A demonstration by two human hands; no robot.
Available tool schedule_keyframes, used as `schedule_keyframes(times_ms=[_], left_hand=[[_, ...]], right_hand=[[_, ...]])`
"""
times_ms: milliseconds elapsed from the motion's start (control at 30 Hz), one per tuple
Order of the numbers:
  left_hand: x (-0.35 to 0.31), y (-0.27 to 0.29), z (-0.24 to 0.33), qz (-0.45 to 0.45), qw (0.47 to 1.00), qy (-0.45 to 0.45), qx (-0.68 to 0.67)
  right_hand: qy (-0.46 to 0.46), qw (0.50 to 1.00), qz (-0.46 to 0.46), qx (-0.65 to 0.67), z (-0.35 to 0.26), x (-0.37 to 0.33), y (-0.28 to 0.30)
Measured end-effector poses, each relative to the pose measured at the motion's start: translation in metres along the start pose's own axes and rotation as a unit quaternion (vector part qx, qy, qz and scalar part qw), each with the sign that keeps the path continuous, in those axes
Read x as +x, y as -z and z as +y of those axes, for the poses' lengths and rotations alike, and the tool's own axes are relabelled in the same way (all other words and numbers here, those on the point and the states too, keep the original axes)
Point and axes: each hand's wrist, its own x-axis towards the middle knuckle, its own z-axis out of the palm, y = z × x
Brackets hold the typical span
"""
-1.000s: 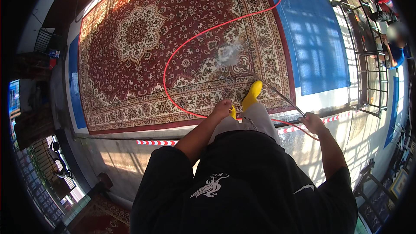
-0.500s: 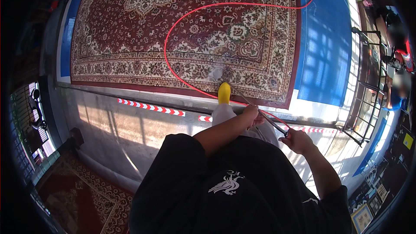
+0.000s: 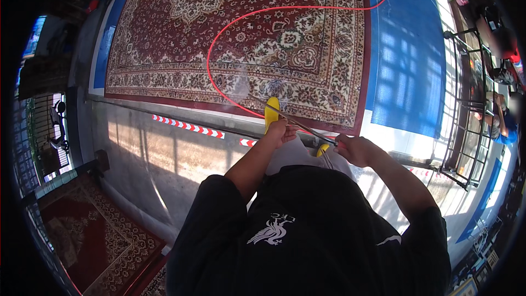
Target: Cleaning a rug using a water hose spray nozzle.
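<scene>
A thin metal pressure-washer lance [image 3: 310, 130] reaches forward and left over the near edge of a large red and cream patterned carpet [image 3: 263, 35]. My right hand [image 3: 355, 150] is closed round its handle end, which the fingers mostly hide. Farther along the shaft, my left hand [image 3: 281, 132] grips the lance. Beyond the tip, a pale misty patch shows on the carpet border. A red hose [image 3: 210, 57] loops across the carpet and runs back toward my hands. My yellow boots [image 3: 272, 111] show beside the lance, one at the carpet's near edge.
Blue sheeting [image 3: 408, 60] lies right of the carpet. A black metal rack [image 3: 466, 104] stands at the right, with a person in blue [image 3: 508, 129] behind it. Red-and-white chevron strips [image 3: 189, 126] mark the concrete ledge. Another red carpet [image 3: 101, 230] lies lower left.
Both hands and the lance have swung left, and the misty patch has shifted left along the carpet border. A second yellow boot now shows. The view has turned slightly.
</scene>
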Motion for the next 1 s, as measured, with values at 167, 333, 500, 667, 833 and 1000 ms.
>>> schedule_keyframes(times_ms=[167,333,500,667,833,1000], left_hand=[[-0.034,-0.023,-0.082,0.017,0.998,-0.024,0.046],[-0.068,-0.029,-0.104,0.013,0.995,-0.095,0.016],[-0.068,0.000,-0.126,0.075,0.995,-0.057,-0.027],[-0.048,-0.025,-0.170,0.028,0.997,0.012,0.064],[-0.026,-0.070,-0.241,-0.142,0.976,0.123,0.107],[-0.018,-0.149,-0.259,-0.215,0.944,0.252,-0.007]], right_hand=[[-0.105,0.994,0.014,0.014,0.100,-0.108,-0.027],[-0.202,0.979,0.029,-0.020,0.194,-0.216,-0.058],[-0.195,0.978,0.004,-0.069,0.217,-0.250,-0.056],[-0.196,0.976,-0.036,-0.088,0.159,-0.198,-0.050],[-0.112,0.992,-0.029,-0.048,0.067,-0.094,-0.042],[-0.031,0.999,-0.012,-0.022,-0.025,0.009,-0.046]])
